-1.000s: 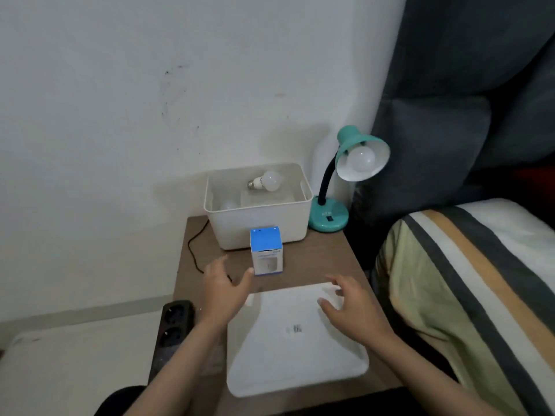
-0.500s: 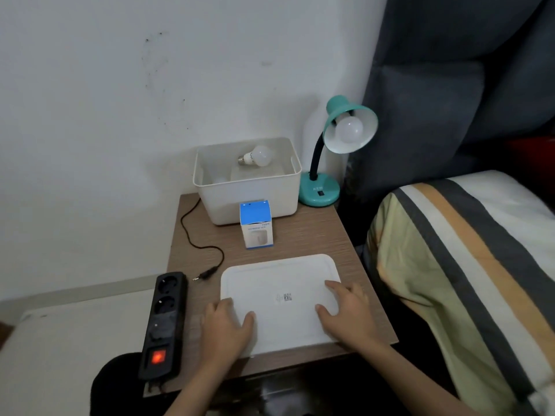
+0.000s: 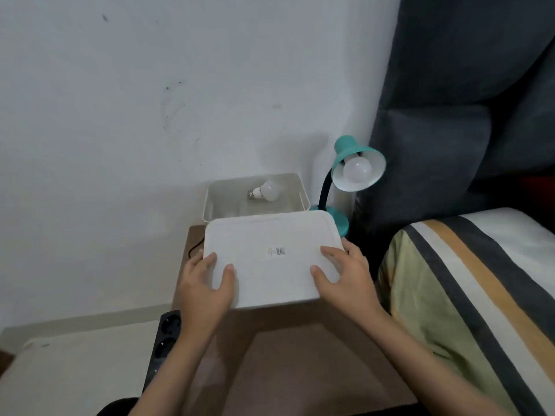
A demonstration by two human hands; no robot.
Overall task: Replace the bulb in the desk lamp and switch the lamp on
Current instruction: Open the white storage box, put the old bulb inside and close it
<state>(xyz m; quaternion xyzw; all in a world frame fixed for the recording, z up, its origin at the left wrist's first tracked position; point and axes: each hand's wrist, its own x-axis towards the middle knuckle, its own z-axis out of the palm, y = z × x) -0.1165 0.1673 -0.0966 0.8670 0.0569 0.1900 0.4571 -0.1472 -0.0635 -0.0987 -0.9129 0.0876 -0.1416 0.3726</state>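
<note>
Head view: my left hand point(image 3: 204, 283) and right hand point(image 3: 345, 277) grip the white lid point(image 3: 270, 259), fingers curled over its edges, above the surface point(image 3: 300, 340); desk lamp point(image 3: 357, 169) stands beside the bin point(image 3: 255, 195) holding a spare bulb point(image 3: 265, 191).

A lid point(image 3: 270, 259) is in front of the bin point(image 3: 303, 195) holding a bulb point(image 3: 267, 190); the lamp point(image 3: 351, 175) stands right of the bin.

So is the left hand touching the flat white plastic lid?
Touching: in the head view the left hand grips the lid's near left corner, thumb on top.
</note>
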